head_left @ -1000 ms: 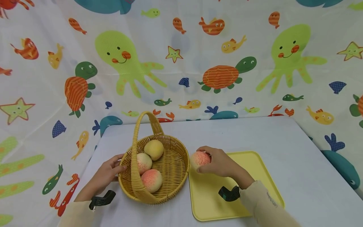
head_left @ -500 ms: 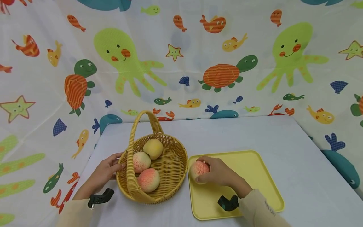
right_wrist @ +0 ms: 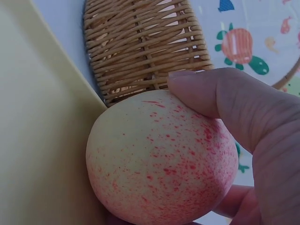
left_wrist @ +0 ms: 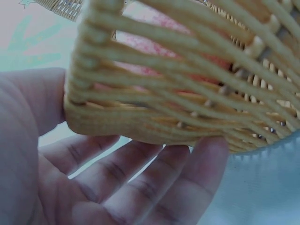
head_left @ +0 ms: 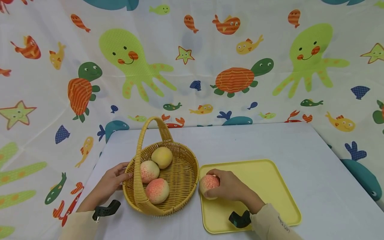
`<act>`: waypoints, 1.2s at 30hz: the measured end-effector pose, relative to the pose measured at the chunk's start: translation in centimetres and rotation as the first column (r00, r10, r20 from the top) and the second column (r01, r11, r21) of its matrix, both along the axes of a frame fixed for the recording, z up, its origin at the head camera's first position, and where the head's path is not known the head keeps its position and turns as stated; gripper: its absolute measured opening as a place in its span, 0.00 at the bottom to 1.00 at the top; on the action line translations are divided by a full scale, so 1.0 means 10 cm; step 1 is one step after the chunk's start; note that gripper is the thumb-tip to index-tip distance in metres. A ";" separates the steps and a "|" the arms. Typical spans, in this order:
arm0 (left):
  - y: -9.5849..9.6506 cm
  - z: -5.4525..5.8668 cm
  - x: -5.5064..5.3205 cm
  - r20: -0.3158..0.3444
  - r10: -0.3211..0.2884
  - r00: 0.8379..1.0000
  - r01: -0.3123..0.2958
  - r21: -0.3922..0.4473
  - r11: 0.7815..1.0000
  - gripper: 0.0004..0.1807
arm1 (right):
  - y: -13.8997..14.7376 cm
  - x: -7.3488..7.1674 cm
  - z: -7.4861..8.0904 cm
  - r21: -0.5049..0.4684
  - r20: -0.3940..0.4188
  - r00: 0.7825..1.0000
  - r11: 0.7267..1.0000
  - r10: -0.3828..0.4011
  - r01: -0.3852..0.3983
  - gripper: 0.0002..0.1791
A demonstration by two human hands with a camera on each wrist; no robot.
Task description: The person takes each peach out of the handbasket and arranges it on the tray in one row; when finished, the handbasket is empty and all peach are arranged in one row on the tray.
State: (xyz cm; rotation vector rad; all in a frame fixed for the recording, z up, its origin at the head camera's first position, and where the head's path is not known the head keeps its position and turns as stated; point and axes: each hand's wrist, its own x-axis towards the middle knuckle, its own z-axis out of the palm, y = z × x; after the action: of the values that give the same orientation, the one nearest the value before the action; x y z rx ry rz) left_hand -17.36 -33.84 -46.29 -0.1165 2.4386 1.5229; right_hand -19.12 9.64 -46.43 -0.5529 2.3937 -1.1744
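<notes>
My right hand (head_left: 230, 187) grips a peach (head_left: 209, 186) over the left edge of the yellow tray (head_left: 255, 213). In the right wrist view the peach (right_wrist: 159, 159) is pale with red speckles, and the thumb lies along its top. My left hand (head_left: 109, 181) holds the left rim of the wicker basket (head_left: 181, 180), its thumb at the rim and the fingers against the outside, as the left wrist view shows. Inside the basket sit two pink-speckled peaches, one in front (head_left: 157, 191) and one behind it (head_left: 149, 171), plus a yellowish fruit (head_left: 162, 157).
The basket's tall arched handle (head_left: 139, 160) rises on its left side. The tray stands just right of the basket on a white tabletop (head_left: 240, 140). Behind hangs a curtain (head_left: 192, 73) printed with sea animals. Each wrist wears a black device.
My right hand has brought the peach down and slightly nearer to me, to the tray's left edge. The basket has shifted slightly left with my left hand on it.
</notes>
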 end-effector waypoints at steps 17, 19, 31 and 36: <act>0.00 0.01 0.00 0.003 -0.009 1.000 0.009 -0.003 1.000 0.31 | 0.00 0.05 -0.01 -0.005 -0.035 0.999 1.000 -0.002 0.002 0.40; 0.01 0.02 0.00 0.003 -0.005 1.000 0.005 -0.005 1.000 0.31 | 0.01 0.05 -0.02 -0.027 -0.037 0.999 0.999 0.016 -0.017 0.42; -0.01 0.00 0.00 -0.004 -0.015 1.000 0.015 0.008 1.000 0.31 | 0.17 -0.01 -0.13 -0.227 0.097 0.984 0.966 0.147 -0.122 0.48; -0.01 0.00 0.00 -0.002 -0.016 1.000 0.016 0.007 1.000 0.32 | 0.19 -0.03 -0.13 -0.258 0.139 0.975 0.957 0.173 -0.133 0.49</act>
State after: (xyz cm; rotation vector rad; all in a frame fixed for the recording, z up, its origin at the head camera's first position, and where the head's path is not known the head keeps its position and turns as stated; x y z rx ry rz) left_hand -17.39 -33.91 -46.24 -0.0940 2.4295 1.5254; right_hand -19.42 11.51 -47.77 -0.6820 2.0440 -1.4003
